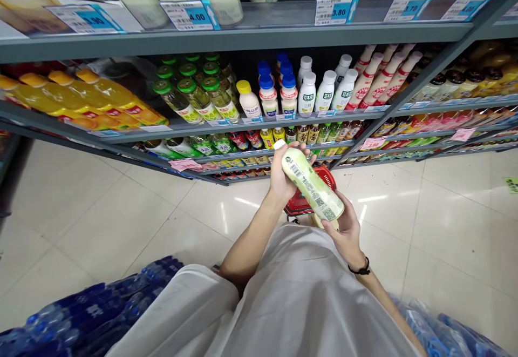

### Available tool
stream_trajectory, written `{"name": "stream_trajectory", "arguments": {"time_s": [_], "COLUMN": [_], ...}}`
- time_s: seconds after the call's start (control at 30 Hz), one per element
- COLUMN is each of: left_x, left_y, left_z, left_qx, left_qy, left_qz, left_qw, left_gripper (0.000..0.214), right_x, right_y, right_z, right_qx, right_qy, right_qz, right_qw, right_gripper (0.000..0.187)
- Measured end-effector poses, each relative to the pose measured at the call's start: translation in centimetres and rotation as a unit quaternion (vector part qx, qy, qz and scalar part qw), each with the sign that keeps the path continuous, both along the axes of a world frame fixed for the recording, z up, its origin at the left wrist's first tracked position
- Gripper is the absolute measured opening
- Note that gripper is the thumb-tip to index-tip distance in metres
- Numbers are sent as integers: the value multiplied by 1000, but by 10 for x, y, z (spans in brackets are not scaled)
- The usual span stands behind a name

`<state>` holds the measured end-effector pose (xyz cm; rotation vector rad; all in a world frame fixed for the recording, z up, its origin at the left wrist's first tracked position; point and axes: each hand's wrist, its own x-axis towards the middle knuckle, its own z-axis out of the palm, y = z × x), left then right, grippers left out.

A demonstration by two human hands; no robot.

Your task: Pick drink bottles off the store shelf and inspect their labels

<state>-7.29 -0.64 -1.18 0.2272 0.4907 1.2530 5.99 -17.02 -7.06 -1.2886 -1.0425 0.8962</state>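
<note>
A pale green drink bottle (311,181) with a white cap lies tilted between my two hands in front of my body, its cap end up and to the left. Around the neck end, my left hand (282,176) is closed, with the fingers passing behind the bottle. My right hand (347,224) grips the bottom end, thumb below and fingers behind. A printed label with a barcode and square codes faces me. Below the bottle, a red shopping basket (301,204) is partly hidden by the bottle and my hands.
A grey shelf rack (259,39) runs across the front, stocked with bottled drinks such as white bottles (306,93) and orange juice bottles (109,100). Blue-wrapped water packs (93,305) stand on the floor at lower left, more clear bottles (445,330) at lower right.
</note>
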Motion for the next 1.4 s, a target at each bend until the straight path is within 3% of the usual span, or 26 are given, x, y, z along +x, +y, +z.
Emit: {"name": "stream_trajectory", "arguments": {"time_s": [0.33,0.5,0.6,0.7,0.77,0.87,0.97,1.17,1.4], "left_x": [-5,-8,-9,-10,-11,-13,-16,-24,-27], "left_y": [1,3,2,1,1,-1,-2,-3,-4], "left_z": [-3,-2,1,5,8,10,10,6,2], "left_qx": [-8,-7,-21,-28,-29,-28,-19,50,37], "left_qy": [7,-18,-51,-73,-84,-56,-29,2,38], "left_qz": [-44,-60,-49,-39,-33,-21,-20,-65,-66], "left_qw": [999,998,997,996,996,998,999,997,996], "left_gripper": [21,16,12,11,12,15,16,22,21], "right_x": [18,20,17,11,8,3,1,7,12], "right_y": [-6,-4,-3,-3,-4,-5,-4,-3,-13], "right_z": [6,9,4,0,-1,3,8,6,4], "right_qx": [62,105,104,51,6,-38,-62,-58,-9], "right_qy": [-205,-270,-245,-167,-86,54,129,148,2], "right_qz": [-40,-19,-15,-7,45,147,166,131,45], "right_qw": [976,957,964,985,995,987,976,979,999], "right_gripper": [81,77,76,85,84,66,63,61,75]}}
